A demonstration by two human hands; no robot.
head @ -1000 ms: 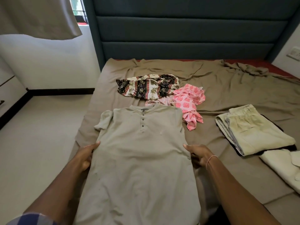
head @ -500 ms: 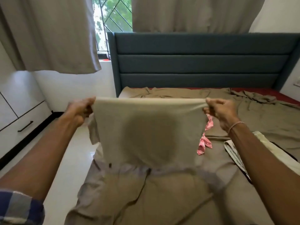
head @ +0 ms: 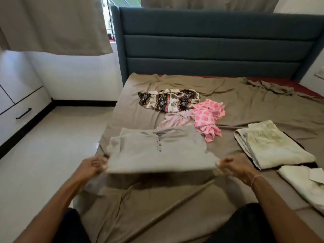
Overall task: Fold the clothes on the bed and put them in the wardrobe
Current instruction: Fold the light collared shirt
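Note:
A grey button-neck shirt (head: 157, 153) lies folded in half on the bed, collar away from me. My left hand (head: 93, 166) grips its near left corner and my right hand (head: 231, 166) grips its near right corner, holding the folded edge slightly off the brown bedsheet (head: 245, 102). Beyond it lie an unfolded black-and-cream patterned garment (head: 168, 100) and a crumpled pink patterned garment (head: 206, 118). Folded pale green trousers (head: 273, 148) sit to the right on something dark, with a folded cream garment (head: 305, 183) nearer me.
A teal padded headboard (head: 210, 46) stands at the far end. White drawer units (head: 15, 109) with a black handle line the left wall across a strip of pale floor (head: 43, 155). Beige curtains (head: 52, 25) hang above. The red mattress (head: 301, 86) shows at the far right.
The shirt lay flat, then both hands lifted its lower part high. Now it lies doubled over on the bed, and my hands have come down low, still gripping its corners.

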